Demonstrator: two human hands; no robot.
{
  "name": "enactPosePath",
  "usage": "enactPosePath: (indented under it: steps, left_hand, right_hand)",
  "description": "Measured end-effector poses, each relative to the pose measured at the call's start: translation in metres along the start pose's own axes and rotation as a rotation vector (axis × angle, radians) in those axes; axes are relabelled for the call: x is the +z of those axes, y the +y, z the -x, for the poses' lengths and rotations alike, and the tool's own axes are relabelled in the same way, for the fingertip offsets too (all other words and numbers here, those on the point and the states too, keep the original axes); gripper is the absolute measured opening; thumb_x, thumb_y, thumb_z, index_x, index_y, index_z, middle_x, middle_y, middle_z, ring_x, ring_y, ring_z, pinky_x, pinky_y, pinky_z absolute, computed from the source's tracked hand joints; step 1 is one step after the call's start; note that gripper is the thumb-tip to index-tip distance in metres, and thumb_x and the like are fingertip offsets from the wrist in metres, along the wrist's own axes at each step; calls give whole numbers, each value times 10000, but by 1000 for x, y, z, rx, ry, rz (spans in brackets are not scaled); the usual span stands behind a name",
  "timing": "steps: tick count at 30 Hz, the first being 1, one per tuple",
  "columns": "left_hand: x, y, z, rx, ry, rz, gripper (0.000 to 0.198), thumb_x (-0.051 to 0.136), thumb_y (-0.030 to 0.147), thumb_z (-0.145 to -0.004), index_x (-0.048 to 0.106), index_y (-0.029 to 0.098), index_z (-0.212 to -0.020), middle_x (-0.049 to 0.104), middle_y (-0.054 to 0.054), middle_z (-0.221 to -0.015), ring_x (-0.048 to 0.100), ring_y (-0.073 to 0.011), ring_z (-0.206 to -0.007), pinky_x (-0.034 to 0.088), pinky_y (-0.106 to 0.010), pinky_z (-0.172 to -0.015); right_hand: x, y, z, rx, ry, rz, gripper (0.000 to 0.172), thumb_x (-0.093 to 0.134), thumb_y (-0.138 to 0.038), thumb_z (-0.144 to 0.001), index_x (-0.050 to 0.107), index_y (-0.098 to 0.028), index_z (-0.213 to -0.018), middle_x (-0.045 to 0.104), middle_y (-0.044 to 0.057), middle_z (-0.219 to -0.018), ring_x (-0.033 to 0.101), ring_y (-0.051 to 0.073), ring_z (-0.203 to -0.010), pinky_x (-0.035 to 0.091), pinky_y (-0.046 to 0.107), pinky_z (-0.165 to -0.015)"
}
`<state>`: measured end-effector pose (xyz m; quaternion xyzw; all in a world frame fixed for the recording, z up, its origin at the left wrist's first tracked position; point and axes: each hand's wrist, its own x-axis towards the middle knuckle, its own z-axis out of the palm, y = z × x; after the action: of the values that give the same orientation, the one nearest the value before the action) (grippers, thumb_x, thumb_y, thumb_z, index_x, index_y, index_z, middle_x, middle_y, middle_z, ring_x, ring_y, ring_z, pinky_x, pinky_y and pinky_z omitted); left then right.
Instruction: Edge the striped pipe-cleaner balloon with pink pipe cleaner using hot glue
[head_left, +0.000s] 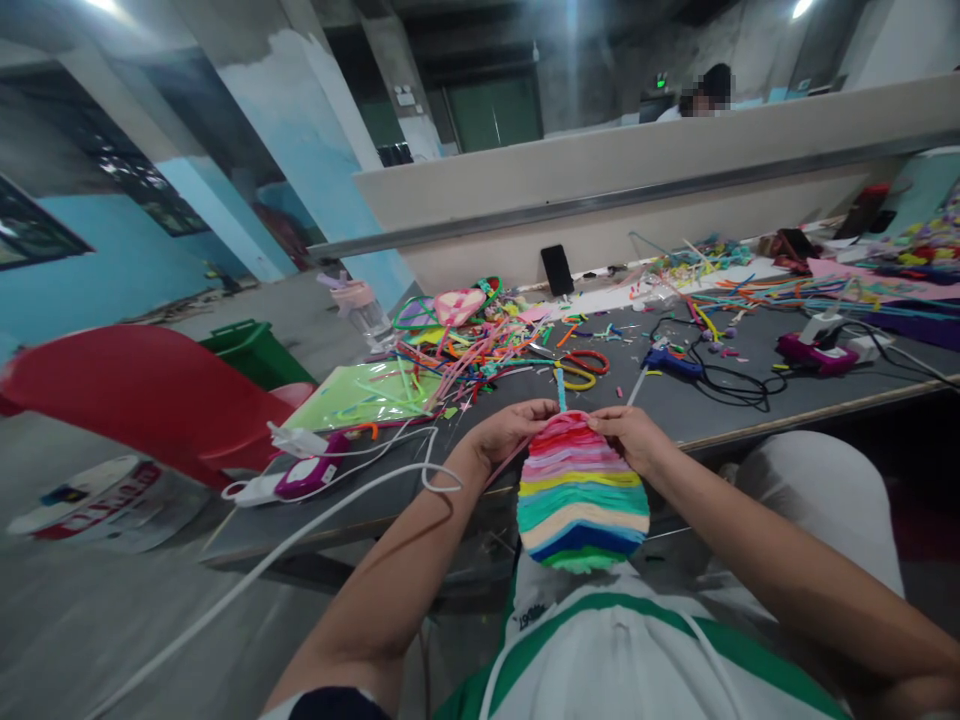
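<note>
A rounded piece covered in striped pipe cleaners (583,490) hangs over my lap at the table's front edge. Its bands run from red and pink at the narrow top through yellow, teal, cream and blue to green. A light-blue fuzzy stem (561,388) stands up from the top. My left hand (517,430) pinches the upper left edge, where a pink pipe cleaner (512,462) trails down. On the upper right edge, my right hand (626,432) has its fingers closed on the same piece. Scissors (577,370) with red and yellow handles lie just beyond.
A blue glue gun (673,362) with a black cord lies right of the scissors. Loose pipe cleaners (469,350) are heaped left of them. Purple power strips (311,468) sit at both sides, a white cable crossing near my left arm. A phone (556,270) leans against the partition.
</note>
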<state>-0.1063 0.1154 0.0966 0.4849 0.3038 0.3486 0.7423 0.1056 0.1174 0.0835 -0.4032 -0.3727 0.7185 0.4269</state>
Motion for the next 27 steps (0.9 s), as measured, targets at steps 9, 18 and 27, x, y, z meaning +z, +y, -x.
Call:
enactPosePath:
  steps: [9, 18, 27]
  left_hand:
    - [-4, 6, -5, 1, 27, -30, 444, 746, 199, -683, 594, 132, -1096, 648, -132, -1072, 633, -186, -907, 469, -303, -855]
    - [5, 14, -13, -63, 242, -184, 312, 765, 358, -668, 650, 112, -820, 656, -35, -675, 576, -104, -562, 443, -214, -559]
    - [-3, 10, -35, -149, 310, -235, 388, 776, 433, -625, 665, 105, -800, 656, -47, -671, 605, -139, -599, 492, -280, -636]
  right_hand:
    - [-3, 3, -11, -69, 13, 58, 266, 814, -271, -459, 690, -150, -661, 646, 6, -500, 527, 116, -411, 397, 243, -434]
    - [-1, 6, -19, -126, 3, 124, 283, 799, -329, -472, 700, -160, -676, 637, -11, -497, 497, 98, -404, 367, 228, -430]
    - [0, 7, -32, -124, 5, 192, 245, 766, -336, -490, 694, -166, -652, 606, -23, -467, 435, 82, -387, 307, 220, -406]
